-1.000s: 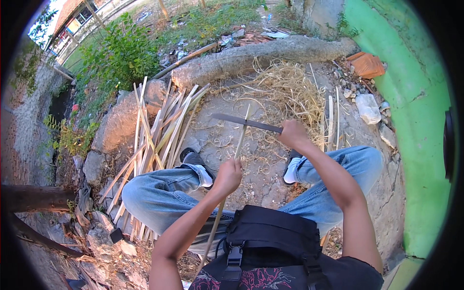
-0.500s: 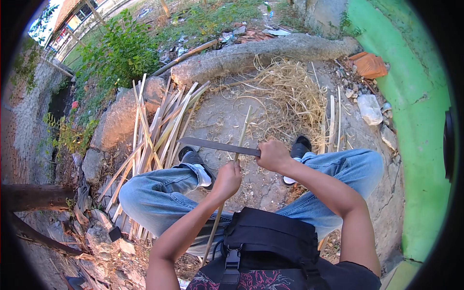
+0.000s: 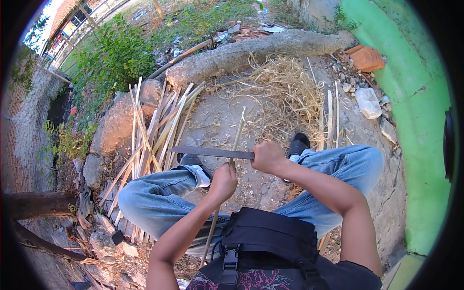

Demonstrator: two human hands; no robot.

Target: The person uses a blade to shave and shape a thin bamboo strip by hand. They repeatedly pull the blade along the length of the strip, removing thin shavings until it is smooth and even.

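Observation:
My left hand is closed round a long thin bamboo strip, which slants from beside my waist up between my feet. In my right hand is the handle end of a long dark machete, its blade pointing left. The blade lies across the strip just above my left fist and seems to touch it. At the strip's far tip the end looks split or frayed. My right hand's grip hides the machete's handle.
Several pale split strips lie piled left of my left foot. Curly shavings heap up beyond my feet, before a rough concrete kerb. More strips lie by my right foot. A green wall stands on the right, near a pale stone.
Both hands have shifted slightly left with the machete and the strip. The blade lies a little flatter and lower across the strip. The whole view has also shifted slightly.

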